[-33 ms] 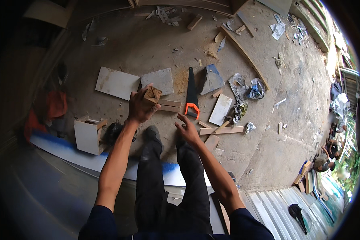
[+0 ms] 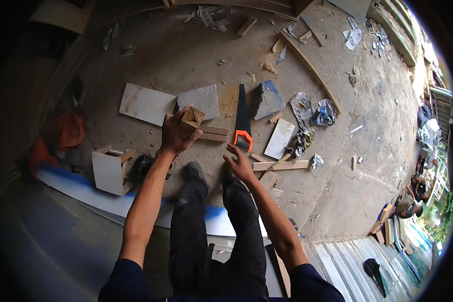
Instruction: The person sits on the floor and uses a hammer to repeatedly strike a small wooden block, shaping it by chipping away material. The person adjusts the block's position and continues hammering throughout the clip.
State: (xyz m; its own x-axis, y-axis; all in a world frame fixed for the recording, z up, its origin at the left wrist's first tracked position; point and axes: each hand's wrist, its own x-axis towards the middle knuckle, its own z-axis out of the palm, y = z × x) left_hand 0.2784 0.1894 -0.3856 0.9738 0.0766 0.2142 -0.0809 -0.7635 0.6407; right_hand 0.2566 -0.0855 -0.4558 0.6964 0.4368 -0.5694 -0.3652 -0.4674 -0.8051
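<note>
My left hand (image 2: pixel 175 133) is closed around a squared brown wooden block (image 2: pixel 193 119), its rough end facing up. Behind and right of that hand, a short wooden board (image 2: pixel 214 133) lies by a grey concrete block (image 2: pixel 200 98). My right hand (image 2: pixel 238 162) holds nothing; its fingers are apart, just below the orange handle of a handsaw (image 2: pixel 242 121). The saw lies on the ground with its dark blade pointing away from me. Beside the blade stands a blue-topped concrete chunk (image 2: pixel 268 99).
A white panel (image 2: pixel 147 104) lies left, above a small white wooden box (image 2: pixel 109 171). To the right are a hammer (image 2: pixel 282 160) across a wood strip (image 2: pixel 298 165), a small white board (image 2: pixel 279 138), crumpled plastic (image 2: pixel 325 111) and a long batten (image 2: pixel 313 73). A person (image 2: pixel 407 206) sits far right.
My left leg has shifted slightly to the right. Both hands keep nearly the same place, the left with the wooden block in it.
</note>
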